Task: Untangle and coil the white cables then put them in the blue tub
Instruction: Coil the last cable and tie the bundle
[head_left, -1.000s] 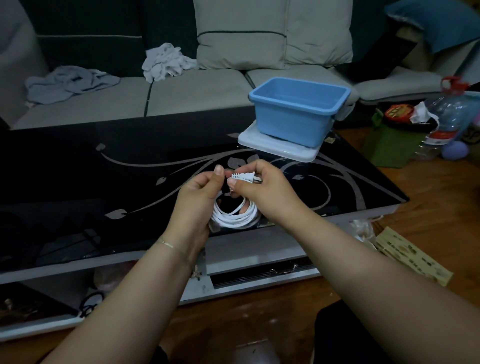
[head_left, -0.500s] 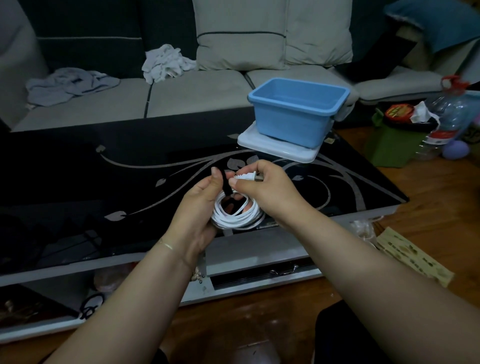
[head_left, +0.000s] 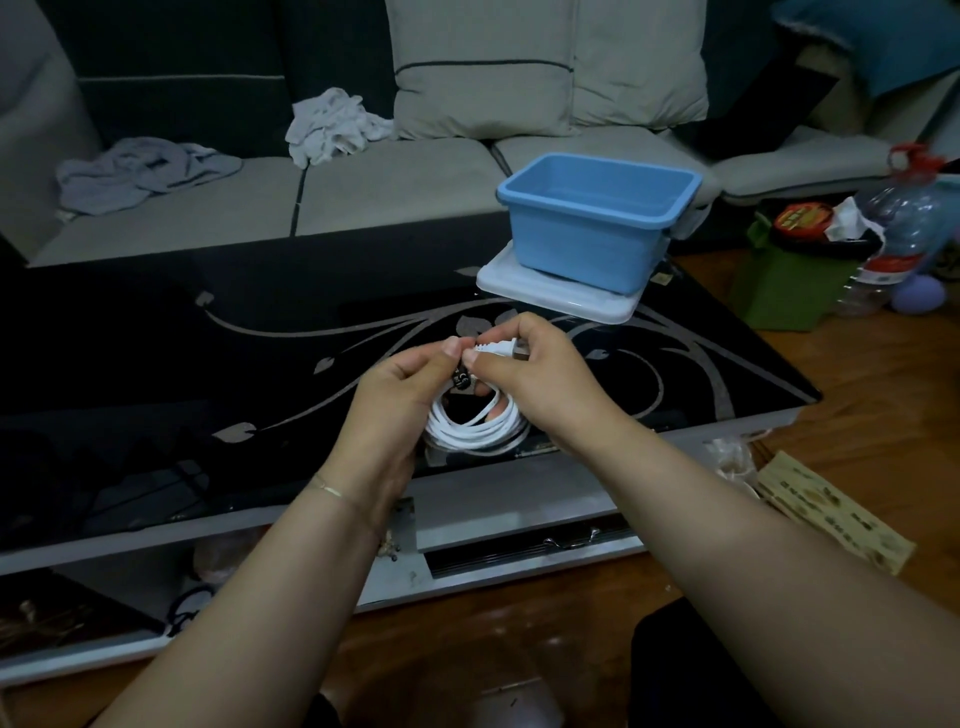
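Observation:
A white cable (head_left: 475, 427) hangs in several round loops between my two hands, just above the front edge of the black glass table (head_left: 208, 364). My left hand (head_left: 400, 395) grips the coil at its left side, thumb up. My right hand (head_left: 540, 379) pinches the cable's white plug end (head_left: 498, 349) between thumb and fingers at the top of the coil. A small dark tag shows between the thumbs. The blue tub (head_left: 597, 218) stands empty on a white lid (head_left: 561, 296) at the table's far right, beyond my hands.
A grey sofa (head_left: 395, 192) with cushions and crumpled cloths runs behind the table. On the floor at right stand a green bin (head_left: 789, 291), a big water bottle (head_left: 904, 223) and a yellowish paper packet (head_left: 831, 512). A lower shelf sits under the table.
Both hands stayed in nearly the same place. The coil has dropped slightly and its loops have opened a little while the right hand keeps pinching the plug end.

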